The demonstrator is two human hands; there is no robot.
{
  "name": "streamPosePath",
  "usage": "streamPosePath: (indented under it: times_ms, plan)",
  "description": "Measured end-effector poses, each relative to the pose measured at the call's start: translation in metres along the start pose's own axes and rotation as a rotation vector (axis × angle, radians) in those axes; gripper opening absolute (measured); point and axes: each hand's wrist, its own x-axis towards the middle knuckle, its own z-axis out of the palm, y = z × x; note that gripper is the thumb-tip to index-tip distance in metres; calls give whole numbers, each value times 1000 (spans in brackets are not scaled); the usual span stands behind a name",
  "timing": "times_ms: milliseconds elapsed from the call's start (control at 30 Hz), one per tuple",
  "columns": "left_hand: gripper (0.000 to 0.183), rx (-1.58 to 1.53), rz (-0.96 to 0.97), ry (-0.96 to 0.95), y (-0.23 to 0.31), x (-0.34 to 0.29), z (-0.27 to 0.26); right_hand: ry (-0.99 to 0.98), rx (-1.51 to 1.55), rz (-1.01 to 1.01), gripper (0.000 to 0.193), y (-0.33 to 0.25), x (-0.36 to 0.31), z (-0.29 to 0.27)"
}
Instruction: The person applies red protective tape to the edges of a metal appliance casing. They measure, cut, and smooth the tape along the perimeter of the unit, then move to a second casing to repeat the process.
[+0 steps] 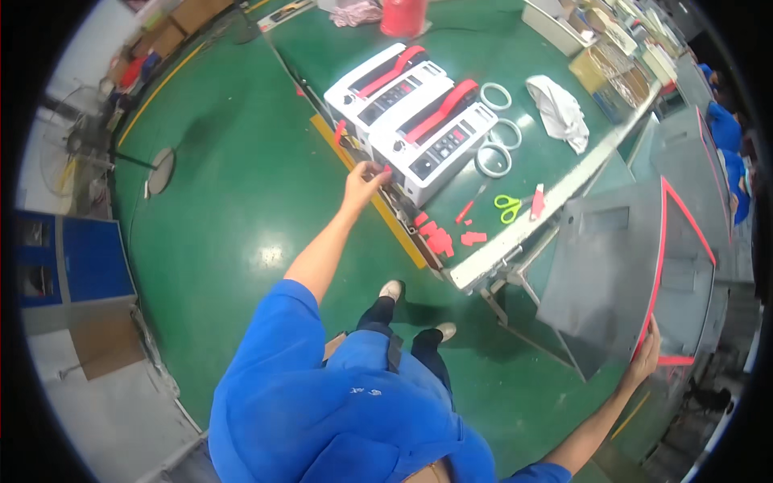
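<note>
My left hand [365, 187] reaches to the near end of a white box-shaped machine [419, 183] with a red carrying handle [442, 113] and a control panel on top. Its thumb and fingers pinch a small red piece [387, 171] against or close to that end; the exact contact is hidden. Far to the right, my right hand [642, 362] grips the lower edge of a large grey panel [600, 266] edged with red strip [662, 249]. Loose red pieces [436, 239] lie near the table corner, beside a red pen-like tool [464, 212] and yellow-green scissors [507, 208].
A second white machine [362, 80] stands alongside the first. Grey tape rings [493, 160], a white cloth [557, 113] and a red-and-white cutter-like tool [537, 201] lie on the green tabletop. Bins [612, 76] line its right side. A fan [161, 171] stands on the floor at left.
</note>
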Motion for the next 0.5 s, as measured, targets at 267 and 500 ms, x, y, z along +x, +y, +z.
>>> streamPosePath:
  times_ms: [267,500]
  plan:
    - [18,265,179,-63,-20,-23,-37,29,-23,-43,34,7,-7,-6]
    - [12,51,40,-439,31,-212,20,310,-209,-270,40,-9,-22,-7]
